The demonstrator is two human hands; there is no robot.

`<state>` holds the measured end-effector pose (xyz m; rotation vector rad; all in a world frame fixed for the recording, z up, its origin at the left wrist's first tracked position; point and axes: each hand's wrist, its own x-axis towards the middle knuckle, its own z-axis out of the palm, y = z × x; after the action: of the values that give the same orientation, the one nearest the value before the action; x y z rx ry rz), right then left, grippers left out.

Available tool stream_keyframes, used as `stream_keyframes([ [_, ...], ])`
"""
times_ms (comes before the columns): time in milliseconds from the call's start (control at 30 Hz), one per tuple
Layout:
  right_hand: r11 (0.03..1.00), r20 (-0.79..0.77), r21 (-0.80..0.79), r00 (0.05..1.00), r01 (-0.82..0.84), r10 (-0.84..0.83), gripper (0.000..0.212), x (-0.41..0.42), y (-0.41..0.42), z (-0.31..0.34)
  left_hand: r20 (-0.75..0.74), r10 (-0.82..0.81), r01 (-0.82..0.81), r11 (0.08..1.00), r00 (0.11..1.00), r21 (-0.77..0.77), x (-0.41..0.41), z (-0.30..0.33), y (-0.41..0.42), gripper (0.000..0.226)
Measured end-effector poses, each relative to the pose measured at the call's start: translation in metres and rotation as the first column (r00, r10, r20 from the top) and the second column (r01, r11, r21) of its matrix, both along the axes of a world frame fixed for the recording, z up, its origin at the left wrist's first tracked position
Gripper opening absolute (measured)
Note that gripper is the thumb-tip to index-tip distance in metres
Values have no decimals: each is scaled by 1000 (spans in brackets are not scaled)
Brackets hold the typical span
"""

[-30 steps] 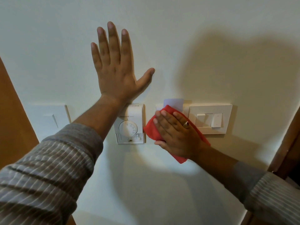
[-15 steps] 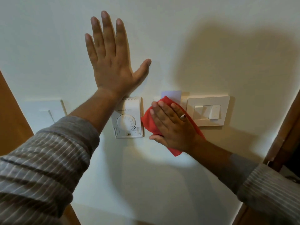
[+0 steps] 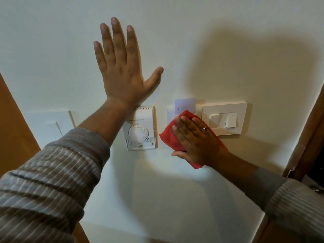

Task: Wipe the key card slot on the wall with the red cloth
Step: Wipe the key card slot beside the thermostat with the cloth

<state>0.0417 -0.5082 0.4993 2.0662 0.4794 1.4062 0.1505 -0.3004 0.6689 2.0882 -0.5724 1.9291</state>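
The key card slot [image 3: 170,114] is a white plate on the wall, mostly covered, with a pale key card [image 3: 185,104] standing up out of it. My right hand [image 3: 196,139] presses the red cloth [image 3: 171,137] flat against the slot's lower part, thumb curled under the cloth's bottom edge. My left hand [image 3: 122,67] lies flat on the wall above and to the left, fingers spread, holding nothing.
A white dial thermostat [image 3: 140,128] is fixed just left of the cloth. A white switch plate [image 3: 224,118] sits right of the slot. Another white plate [image 3: 52,123] is at far left. Wooden door frames [image 3: 308,130] border both sides.
My right hand has slid the red cloth downward on the slot, so more of the key card shows above it. My left hand stays flat on the wall.
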Motion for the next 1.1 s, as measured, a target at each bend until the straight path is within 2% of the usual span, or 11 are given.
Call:
stream_keyframes([
  [100,1000,-4,-18,1000,17,-17,95,-7,-10,3,-12,-10,11,1000,1000,11,-2,0,1,103],
  [267,986,50,148,995,78,-86,94,1,14,6,-10,0,0,1000,1000,4,-1,1,-1,103],
  [333,987,53,148,996,66,-75,94,8,26,9,2,7,-7,1000,1000,-3,0,1,-1,103],
  [500,979,-86,-202,996,-9,-8,86,2,-5,12,5,-4,4,1000,1000,9,0,0,1,103],
  [567,972,-116,-236,993,-2,-26,85,-1,-20,14,8,-7,7,1000,1000,7,0,0,1,103],
  [767,996,44,89,999,-9,5,90,10,19,12,18,18,-17,1000,1000,-17,3,0,-2,103],
  [833,997,58,72,998,2,-6,88,13,27,11,18,21,-21,1000,1000,-19,4,0,-3,103],
  [967,989,-1,-140,999,-42,42,79,6,7,11,30,5,-4,1000,1000,-6,3,0,0,103],
  [1000,988,3,-151,999,-44,45,77,5,2,11,27,2,-2,1000,1000,-1,3,-1,0,103],
  [1100,999,90,-8,995,-53,53,74,6,8,10,10,-4,4,1000,1000,-1,0,-1,1,103],
])
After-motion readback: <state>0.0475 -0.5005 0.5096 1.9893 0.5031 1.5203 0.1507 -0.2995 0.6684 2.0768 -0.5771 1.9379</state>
